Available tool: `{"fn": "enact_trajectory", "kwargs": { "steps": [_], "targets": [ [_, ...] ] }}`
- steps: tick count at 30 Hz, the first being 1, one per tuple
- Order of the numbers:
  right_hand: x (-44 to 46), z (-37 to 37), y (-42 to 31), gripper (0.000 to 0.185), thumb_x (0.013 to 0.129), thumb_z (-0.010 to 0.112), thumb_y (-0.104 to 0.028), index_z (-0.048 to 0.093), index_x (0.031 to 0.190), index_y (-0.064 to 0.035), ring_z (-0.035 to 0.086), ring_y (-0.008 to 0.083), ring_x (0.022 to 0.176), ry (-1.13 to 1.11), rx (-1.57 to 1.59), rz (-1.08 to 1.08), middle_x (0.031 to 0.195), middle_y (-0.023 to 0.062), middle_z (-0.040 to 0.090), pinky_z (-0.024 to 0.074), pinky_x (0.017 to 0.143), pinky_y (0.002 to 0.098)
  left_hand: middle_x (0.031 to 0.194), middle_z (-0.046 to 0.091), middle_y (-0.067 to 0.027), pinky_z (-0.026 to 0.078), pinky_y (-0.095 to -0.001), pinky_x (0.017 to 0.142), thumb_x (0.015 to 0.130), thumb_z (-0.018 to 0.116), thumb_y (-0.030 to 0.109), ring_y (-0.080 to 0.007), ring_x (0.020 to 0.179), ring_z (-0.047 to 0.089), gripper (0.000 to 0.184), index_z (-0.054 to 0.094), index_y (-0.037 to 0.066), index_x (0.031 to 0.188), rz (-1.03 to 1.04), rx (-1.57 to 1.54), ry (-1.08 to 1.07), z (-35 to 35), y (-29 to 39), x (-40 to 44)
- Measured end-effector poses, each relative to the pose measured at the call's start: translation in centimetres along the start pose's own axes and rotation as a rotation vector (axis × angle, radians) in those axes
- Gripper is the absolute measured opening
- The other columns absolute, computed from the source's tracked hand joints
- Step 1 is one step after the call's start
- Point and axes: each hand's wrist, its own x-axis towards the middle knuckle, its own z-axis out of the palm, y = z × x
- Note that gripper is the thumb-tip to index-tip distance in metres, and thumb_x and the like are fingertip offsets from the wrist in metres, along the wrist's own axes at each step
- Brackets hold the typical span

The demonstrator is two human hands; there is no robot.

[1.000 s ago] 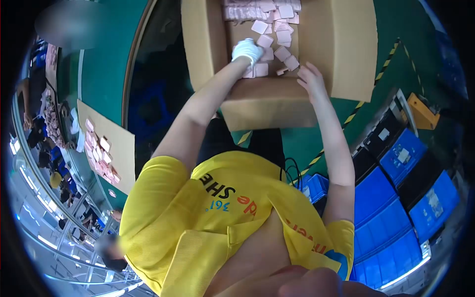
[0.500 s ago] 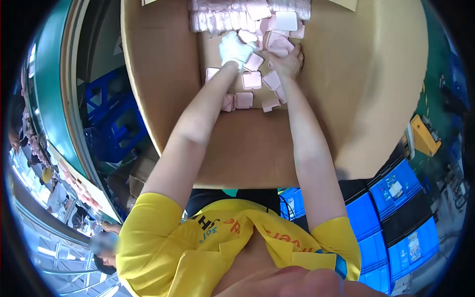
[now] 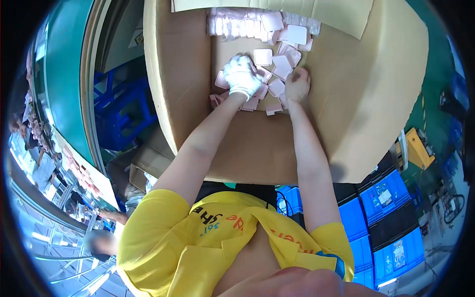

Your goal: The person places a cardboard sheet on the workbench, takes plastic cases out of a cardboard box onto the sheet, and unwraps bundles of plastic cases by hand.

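Several pale pink, square, flat cases lie loose on the floor of a deep cardboard box (image 3: 346, 99). My left hand (image 3: 242, 76), in a white glove, is over the cases at the box's left side; its fingers are smeared by motion. My right hand (image 3: 298, 85) is bare and curled near the right wall, beside a tilted pink case (image 3: 282, 67). What its fingers hold, if anything, is hidden. A pink case (image 3: 263, 57) lies flat ahead of my left hand. A whiter case (image 3: 297, 34) rests farther back.
Clear plastic-wrapped stacks (image 3: 237, 24) line the box's far end, under a cardboard flap (image 3: 326, 15). Blue crates (image 3: 391, 193) stand at lower right, near a yellow piece of equipment (image 3: 419, 148). Another person (image 3: 101, 242) is at lower left.
My view has shifted, and the box sits farther right in it. Both hands have come nearer to me within the box. The white case near my left hand now lies flat apart from it.
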Motion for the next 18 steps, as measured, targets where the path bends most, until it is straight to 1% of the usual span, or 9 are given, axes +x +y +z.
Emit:
{"fn": "enact_trajectory", "kwargs": {
  "steps": [2, 3, 5, 6, 10, 14, 15, 16, 18],
  "targets": [
    [3.1, 1.3, -0.1, 0.045, 0.069, 0.061, -0.012, 0.052, 0.113, -0.0129, 0.057, 0.0308, 0.093, 0.328, -0.177, -0.317, 0.083, 0.0104, 0.062, 0.0465, 0.078, 0.0405, 0.1, 0.057, -0.0102, 0.044, -0.0374, 0.078, 0.058, 0.07, 0.032, -0.0258, 0.096, 0.054, 0.05, 0.057, 0.007, 0.099, 0.403, -0.032, 0.21, -1.2, 0.6, 0.0],
    [4.1, 1.6, -0.4, 0.045, 0.069, 0.061, -0.012, 0.052, 0.113, -0.0129, 0.057, 0.0308, 0.093, 0.329, -0.179, -0.322, 0.083, 0.0104, 0.062, 0.0465, 0.078, 0.0405, 0.1, 0.057, -0.0102, 0.044, -0.0374, 0.078, 0.058, 0.07, 0.032, -0.0258, 0.096, 0.054, 0.05, 0.057, 0.007, 0.099, 0.4, -0.035, 0.214, -0.4, 1.4, 0.9],
    [6.0, 2.1, -1.4, 0.048, 0.07, 0.061, -0.011, 0.049, 0.116, -0.0133, 0.055, 0.0316, 0.097, 0.124, -0.11, -0.168, 0.091, 0.0128, 0.06, 0.0451, 0.081, 0.0404, 0.101, 0.056, -0.0152, 0.045, -0.0385, 0.08, 0.054, 0.071, 0.024, -0.0306, 0.094, 0.055, 0.044, 0.057, 0.009, 0.093, 0.514, -0.182, 0.038, 1.6, 4.0, 3.3],
    [6.5, 2.4, -1.3, 0.05, 0.07, 0.061, -0.011, 0.048, 0.118, -0.0136, 0.054, 0.032, 0.098, 0.017, -0.076, -0.088, 0.096, 0.014, 0.059, 0.0444, 0.082, 0.0404, 0.101, 0.056, -0.0152, 0.045, -0.0385, 0.08, 0.054, 0.071, 0.024, -0.0306, 0.094, 0.055, 0.044, 0.057, 0.009, 0.093, 0.51, -0.183, 0.041, 2.4, 4.8, 3.7],
    [5.9, 1.3, 0.4, 0.054, 0.07, 0.061, -0.01, 0.044, 0.121, -0.0129, 0.055, 0.0326, 0.094, -0.151, -0.077, -0.013, 0.107, 0.0169, 0.054, 0.0444, 0.083, 0.0403, 0.097, 0.054, -0.0154, 0.048, -0.0402, 0.073, 0.056, 0.069, 0.019, -0.0332, 0.083, 0.057, 0.04, 0.055, 0.009, 0.093, 0.412, -0.09, -0.092, 3.6, 5.5, 2.8],
    [4.2, 0.1, 0.1, 0.064, 0.069, 0.065, -0.014, 0.037, 0.126, -0.0125, 0.055, 0.0335, 0.093, -0.16, -0.151, -0.057, 0.114, 0.0184, 0.049, 0.0446, 0.082, 0.0403, 0.092, 0.053, -0.0166, 0.049, -0.0437, 0.065, 0.058, 0.067, 0.016, -0.0334, 0.075, 0.057, 0.037, 0.055, 0.007, 0.092, 0.421, -0.252, 0.044, 0.7, 2.7, 0.6],
    [3.6, -0.2, -0.6, 0.064, 0.069, 0.065, -0.014, 0.037, 0.126, -0.0125, 0.055, 0.0335, 0.093, -0.159, -0.145, -0.052, 0.114, 0.0184, 0.049, 0.0446, 0.082, 0.0403, 0.091, 0.053, -0.0172, 0.048, -0.0456, 0.064, 0.059, 0.067, 0.016, -0.0334, 0.076, 0.057, 0.037, 0.055, 0.007, 0.092, 0.282, -0.283, 0.272, -0.2, 2.3, 1.3],
    [3.1, -0.9, -2.2, 0.069, 0.068, 0.067, -0.019, 0.034, 0.128, -0.011, 0.054, 0.0329, 0.095, -0.169, -0.253, 0.006, 0.116, 0.0189, 0.048, 0.0443, 0.084, 0.04, 0.091, 0.053, -0.0177, 0.047, -0.0475, 0.063, 0.059, 0.067, 0.016, -0.0333, 0.076, 0.057, 0.036, 0.055, 0.007, 0.092, 0.141, -0.315, 0.5, -1.5, 1.9, 2.3],
    [2.3, -1.7, -4.7, 0.082, 0.066, 0.071, -0.027, 0.026, 0.132, -0.0081, 0.053, 0.0317, 0.101, -0.192, -0.477, 0.123, 0.12, 0.0199, 0.047, 0.0436, 0.086, 0.0394, 0.094, 0.053, -0.0164, 0.044, -0.0482, 0.061, 0.061, 0.06, 0.013, -0.0355, 0.08, 0.055, 0.032, 0.054, 0.005, 0.092, 0.105, -0.306, 0.691, -5.0, 1.1, 6.0]
  ]
}}
